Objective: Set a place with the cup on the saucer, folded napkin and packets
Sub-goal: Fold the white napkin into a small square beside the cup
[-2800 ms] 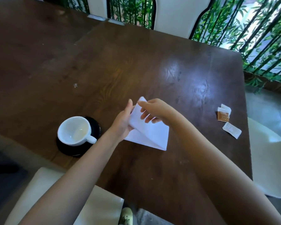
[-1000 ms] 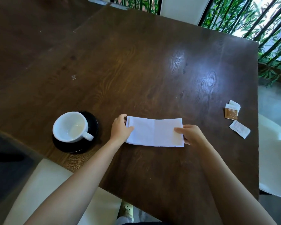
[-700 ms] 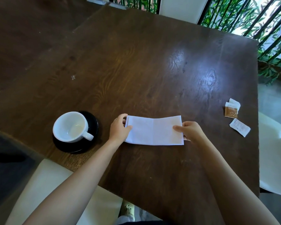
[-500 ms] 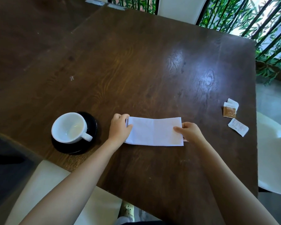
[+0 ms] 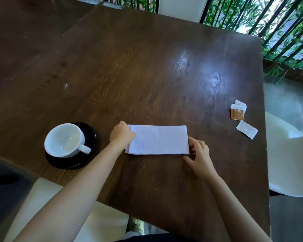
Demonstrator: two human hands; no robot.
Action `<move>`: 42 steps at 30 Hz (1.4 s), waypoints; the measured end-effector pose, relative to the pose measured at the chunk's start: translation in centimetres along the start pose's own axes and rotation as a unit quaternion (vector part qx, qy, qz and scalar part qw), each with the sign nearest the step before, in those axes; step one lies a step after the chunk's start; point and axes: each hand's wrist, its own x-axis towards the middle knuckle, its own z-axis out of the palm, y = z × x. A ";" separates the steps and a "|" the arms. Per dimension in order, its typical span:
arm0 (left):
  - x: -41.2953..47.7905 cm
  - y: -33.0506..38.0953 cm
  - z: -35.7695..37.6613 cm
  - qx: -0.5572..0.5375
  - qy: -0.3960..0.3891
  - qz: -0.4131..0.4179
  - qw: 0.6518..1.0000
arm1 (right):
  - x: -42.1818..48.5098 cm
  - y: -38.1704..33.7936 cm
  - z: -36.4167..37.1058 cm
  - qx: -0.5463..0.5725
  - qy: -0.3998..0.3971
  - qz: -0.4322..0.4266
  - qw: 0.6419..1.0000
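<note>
Off the napkin's (image 5: 158, 139) right end comes my right hand (image 5: 198, 157), which a moment ago pinched that edge; now it hovers just beside the corner, fingers spread and holding nothing. My left hand (image 5: 122, 134) stays curled over the left end, fingertips pressing the folded layers to the table (image 5: 147, 67). Compared with earlier, the napkin has gone from a lifted triangle to a flat rectangle, lying just right of the cup (image 5: 65, 140), which sits on its black saucer (image 5: 87, 159). Folding looks finished to me. Three packets (image 5: 238, 112) lie well apart near the right edge, untouched; fetching them seems next.
</note>
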 end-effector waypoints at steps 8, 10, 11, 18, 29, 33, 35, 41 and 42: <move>0.4 -0.1 0.1 -0.144 -0.038 -0.092 0.985 | -0.3 -0.1 0.9 0.009 0.084 -0.017 0.996; 0.3 -0.1 0.1 -0.153 -0.046 -0.086 0.983 | -0.4 -0.2 1.1 0.008 0.097 -0.022 0.995; 0.2 -0.1 0.1 -0.155 -0.048 -0.081 0.983 | -0.4 -0.2 1.3 0.005 0.103 -0.024 0.994; -0.8 -0.2 0.6 -0.154 -0.001 -0.028 0.988 | -0.1 -0.8 2.1 -0.010 0.137 -0.006 0.991; -0.6 -1.8 0.5 -0.168 0.036 -0.010 0.985 | -0.1 -1.4 2.7 0.017 0.139 -0.002 0.990; -0.7 -2.1 0.6 -0.187 0.043 -0.010 0.981 | -0.3 -1.6 2.6 0.048 0.152 -0.004 0.987; -0.9 -2.2 0.6 -0.189 0.049 -0.006 0.981 | -0.3 -1.7 2.7 0.055 0.153 -0.005 0.987; -1.3 -2.6 0.9 -0.204 0.067 -0.001 0.977 | 0.1 -2.0 3.2 0.031 0.155 -0.006 0.987; -1.4 -2.7 1.0 -0.212 0.072 0.003 0.975 | 0.1 -2.0 3.2 0.035 0.161 -0.004 0.986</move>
